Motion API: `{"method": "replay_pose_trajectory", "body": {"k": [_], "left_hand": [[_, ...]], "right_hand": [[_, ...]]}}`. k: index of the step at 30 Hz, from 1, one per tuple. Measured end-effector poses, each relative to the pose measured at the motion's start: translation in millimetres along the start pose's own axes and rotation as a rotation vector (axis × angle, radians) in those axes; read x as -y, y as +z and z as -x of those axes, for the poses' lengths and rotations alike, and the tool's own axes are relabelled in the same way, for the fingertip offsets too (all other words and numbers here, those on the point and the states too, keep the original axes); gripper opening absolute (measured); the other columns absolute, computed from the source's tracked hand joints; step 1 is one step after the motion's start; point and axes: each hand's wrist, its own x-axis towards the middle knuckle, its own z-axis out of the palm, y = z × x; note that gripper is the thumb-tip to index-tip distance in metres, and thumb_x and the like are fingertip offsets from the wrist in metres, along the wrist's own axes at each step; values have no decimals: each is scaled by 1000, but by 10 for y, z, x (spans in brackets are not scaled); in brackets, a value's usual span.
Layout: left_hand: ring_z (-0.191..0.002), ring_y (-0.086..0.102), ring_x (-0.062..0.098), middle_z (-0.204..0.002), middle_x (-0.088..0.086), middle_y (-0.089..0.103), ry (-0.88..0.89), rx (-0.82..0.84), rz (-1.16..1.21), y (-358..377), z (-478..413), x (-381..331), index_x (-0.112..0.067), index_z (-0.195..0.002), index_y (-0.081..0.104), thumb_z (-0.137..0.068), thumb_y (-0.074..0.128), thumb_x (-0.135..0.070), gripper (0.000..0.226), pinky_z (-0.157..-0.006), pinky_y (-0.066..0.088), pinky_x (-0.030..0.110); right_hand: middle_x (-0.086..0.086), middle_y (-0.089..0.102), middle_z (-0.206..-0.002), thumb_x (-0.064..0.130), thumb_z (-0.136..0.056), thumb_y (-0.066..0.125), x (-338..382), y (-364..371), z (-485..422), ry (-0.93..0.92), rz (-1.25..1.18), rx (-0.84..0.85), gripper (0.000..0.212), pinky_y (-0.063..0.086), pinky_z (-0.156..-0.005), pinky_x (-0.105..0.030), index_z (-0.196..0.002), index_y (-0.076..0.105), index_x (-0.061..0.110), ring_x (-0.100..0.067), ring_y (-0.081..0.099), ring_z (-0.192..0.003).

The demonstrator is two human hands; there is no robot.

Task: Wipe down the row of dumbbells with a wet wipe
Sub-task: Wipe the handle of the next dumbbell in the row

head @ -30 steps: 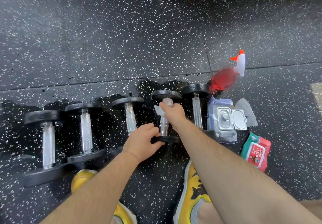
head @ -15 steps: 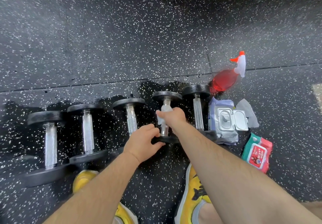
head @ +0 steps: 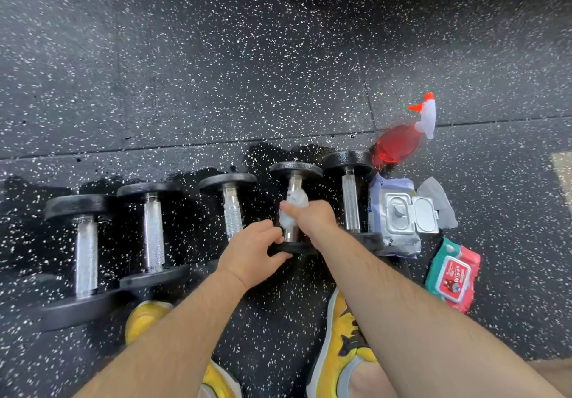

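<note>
Several black dumbbells with chrome handles lie side by side on the speckled rubber floor. My right hand [head: 312,216] is wrapped around the handle of the fourth dumbbell [head: 295,170], holding a white wet wipe [head: 292,204] pressed against the chrome. My left hand [head: 252,250] grips the near weight plate of that same dumbbell. The dumbbell to its left [head: 232,209] and the last one on the right [head: 349,202] lie untouched. Two larger dumbbells [head: 86,252] [head: 153,230] lie further left.
An open pack of wet wipes [head: 399,215] with its lid flipped up lies right of the row, a loose wipe [head: 439,199] beside it. A red-and-green wipes pack [head: 453,274] lies nearer. A red spray bottle [head: 399,141] stands behind. My yellow shoes [head: 343,329] are below the dumbbells.
My right hand has slid the wipe down the handle, from near the far plate toward the middle. My left hand has stayed on the near plate.
</note>
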Motion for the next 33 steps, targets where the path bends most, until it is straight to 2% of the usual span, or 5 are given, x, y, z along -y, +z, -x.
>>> {"method": "replay_pose_trajectory", "body": {"k": [11,18,21,25,33], "left_hand": [[-75,45,9,-80,-13,48,18,-10,4,-13,9,-5,-22,-80,59,-80,76,-41,25,-63,40,23],[-73,48,10,-80,-14,49,15,-20,16,-4,21,-1,-23,-80,60,-79,77,-40,24,-63,48,29],[-71,46,9,-78,-15,47,14,-29,10,-6,21,2,-23,-78,59,-79,78,-40,25,-62,45,26],[-71,45,7,-77,-16,46,2,-23,5,-7,25,12,-23,-78,59,-80,76,-42,26,-61,41,21],[-80,50,8,-85,-21,48,-14,1,45,-5,25,14,-26,-96,63,-80,77,-36,24,-71,45,26]], "right_hand": [[-3,68,-93,62,-74,78,80,-79,40,2,239,32,64,47,-65,-33,-106,63,9,-18,62,-79],[-9,70,-101,64,-74,75,-98,-96,206,-12,514,174,71,56,-88,-38,-108,65,3,-25,67,-94],[-6,70,-99,56,-78,78,-48,-183,202,-43,575,118,60,57,-82,-35,-106,65,5,-22,67,-90],[2,58,-78,53,-82,76,4,-184,250,-55,699,67,49,37,-49,-25,-95,62,9,-12,53,-63],[-1,62,-87,27,-74,83,243,-6,265,-70,554,97,42,42,-53,-26,-101,57,8,-14,56,-69]]}}
